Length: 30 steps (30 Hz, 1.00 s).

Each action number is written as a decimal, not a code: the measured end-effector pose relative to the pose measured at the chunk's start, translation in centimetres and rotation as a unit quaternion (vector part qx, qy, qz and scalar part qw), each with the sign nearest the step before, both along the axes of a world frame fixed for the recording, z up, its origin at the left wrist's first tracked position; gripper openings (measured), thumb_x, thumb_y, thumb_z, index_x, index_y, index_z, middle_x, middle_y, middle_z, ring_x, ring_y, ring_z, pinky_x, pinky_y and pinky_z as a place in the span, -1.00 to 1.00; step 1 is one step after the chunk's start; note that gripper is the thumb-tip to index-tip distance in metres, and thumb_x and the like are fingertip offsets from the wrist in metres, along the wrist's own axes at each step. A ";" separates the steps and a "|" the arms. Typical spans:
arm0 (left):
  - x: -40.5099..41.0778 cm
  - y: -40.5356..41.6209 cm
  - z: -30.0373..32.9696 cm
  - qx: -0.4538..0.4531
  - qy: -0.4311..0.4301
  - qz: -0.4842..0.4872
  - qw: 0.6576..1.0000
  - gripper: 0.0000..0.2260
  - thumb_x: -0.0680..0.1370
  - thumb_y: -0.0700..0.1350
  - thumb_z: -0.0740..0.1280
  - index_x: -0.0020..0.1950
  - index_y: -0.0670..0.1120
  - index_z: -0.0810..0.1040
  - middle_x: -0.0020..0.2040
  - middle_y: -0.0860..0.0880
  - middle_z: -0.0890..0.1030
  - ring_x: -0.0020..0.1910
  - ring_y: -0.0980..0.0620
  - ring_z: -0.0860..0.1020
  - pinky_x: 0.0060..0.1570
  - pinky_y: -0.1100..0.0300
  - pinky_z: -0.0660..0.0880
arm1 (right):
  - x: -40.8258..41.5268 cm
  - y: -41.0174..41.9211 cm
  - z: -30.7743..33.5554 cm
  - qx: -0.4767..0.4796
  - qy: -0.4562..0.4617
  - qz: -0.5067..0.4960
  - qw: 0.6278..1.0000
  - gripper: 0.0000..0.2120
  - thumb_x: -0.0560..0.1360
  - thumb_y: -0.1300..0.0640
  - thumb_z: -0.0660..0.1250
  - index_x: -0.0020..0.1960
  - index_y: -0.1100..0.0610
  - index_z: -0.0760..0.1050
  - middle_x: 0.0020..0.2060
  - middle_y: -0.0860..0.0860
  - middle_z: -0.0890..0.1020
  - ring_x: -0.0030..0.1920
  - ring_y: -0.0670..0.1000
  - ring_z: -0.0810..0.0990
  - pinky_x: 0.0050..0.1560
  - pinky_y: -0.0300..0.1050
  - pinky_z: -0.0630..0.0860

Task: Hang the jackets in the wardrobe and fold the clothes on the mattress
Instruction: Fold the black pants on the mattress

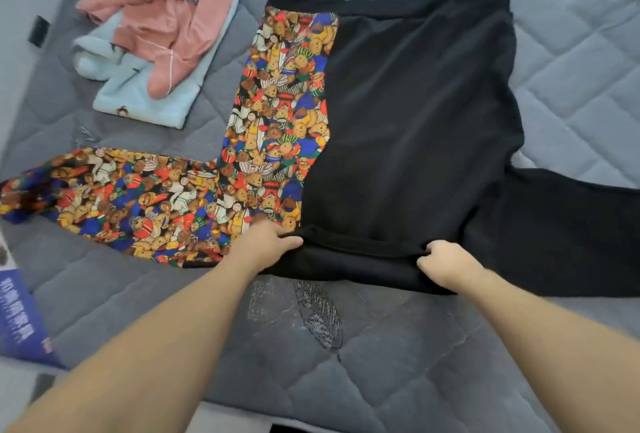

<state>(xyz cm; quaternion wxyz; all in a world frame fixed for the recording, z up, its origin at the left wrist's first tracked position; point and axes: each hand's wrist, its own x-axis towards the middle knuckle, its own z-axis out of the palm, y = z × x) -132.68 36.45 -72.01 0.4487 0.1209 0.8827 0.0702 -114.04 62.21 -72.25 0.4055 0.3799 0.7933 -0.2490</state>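
Item: black top with bear-print panel and sleeve [398, 121], laid flat on the grey quilted mattress [571, 51]. Left hand [266, 242] and right hand [446, 263] each pinched its near edge, fingers curled into the cloth. Beyond the grip the body spread away; sleeves ran out to either side. Further left lay a pile of pink, blue and grey clothes [152, 41], unfolded. Step judged: folding. Next move likely calls for carrying the gripped edge evenly forward.
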 end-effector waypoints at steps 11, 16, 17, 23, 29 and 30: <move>-0.7 -5.9 -4.2 -0.017 0.416 -0.193 0.889 -0.53 0.50 0.34 0.26 -0.01 -0.08 0.48 -0.06 -0.09 0.52 -0.05 -0.14 0.49 0.01 -0.07 0.40 | -7.6 -5.2 -0.2 0.165 -0.296 0.353 0.872 -0.64 0.48 0.19 0.22 0.25 0.17 0.53 0.18 0.19 0.59 0.20 0.26 0.55 0.24 0.31 0.45; -6.1 -14.6 -1.9 -0.039 0.451 0.021 0.892 -0.52 0.49 0.16 0.39 0.29 -0.10 0.48 0.27 -0.19 0.46 0.25 -0.23 0.42 0.27 -0.21 0.26 | -13.9 -12.1 2.6 0.197 0.017 0.352 0.915 -0.69 0.50 0.08 0.25 0.23 0.08 0.39 0.14 0.05 0.54 0.15 0.14 0.55 0.16 0.15 0.47; -7.5 -16.5 -1.3 -0.046 0.426 0.116 0.896 -0.50 0.51 0.13 0.37 0.35 -0.12 0.43 0.34 -0.21 0.41 0.31 -0.25 0.37 0.30 -0.21 0.25 | -15.9 -14.4 2.8 0.170 0.063 0.359 0.916 -0.67 0.53 0.01 0.23 0.25 0.08 0.36 0.17 0.05 0.51 0.17 0.13 0.53 0.14 0.10 0.47; -16.4 -27.9 0.0 0.131 0.178 0.711 0.667 -0.51 0.54 0.00 0.37 0.39 -0.14 0.33 0.28 -0.12 0.42 0.25 -0.15 0.41 0.20 0.00 0.39 | -26.7 -30.8 2.0 -0.038 0.148 0.523 0.839 -0.13 0.45 -0.44 0.16 0.57 -0.01 -0.01 0.53 0.06 0.12 0.51 0.17 0.14 0.40 0.25 0.24; -23.6 -31.8 -1.7 0.292 0.135 0.770 0.551 -0.26 0.45 -0.14 0.49 0.52 -0.05 0.16 0.31 -0.09 0.47 0.19 -0.11 0.53 0.06 -0.02 0.57 | -29.5 -36.4 -1.8 0.016 0.100 0.594 0.798 -0.04 0.36 -0.41 0.34 0.55 -0.10 -0.08 0.54 0.11 -0.02 0.52 0.22 0.00 0.38 0.48 0.09; -24.5 -32.4 -1.8 0.282 0.141 0.787 0.530 -0.19 0.44 -0.17 0.50 0.54 -0.01 0.08 0.30 -0.10 0.44 0.18 -0.14 0.53 0.10 -0.09 0.57 | -29.6 -36.2 -2.3 0.032 0.118 0.599 0.791 -0.08 0.38 -0.41 0.33 0.53 -0.10 -0.05 0.52 0.10 0.04 0.50 0.20 0.06 0.37 0.44 0.13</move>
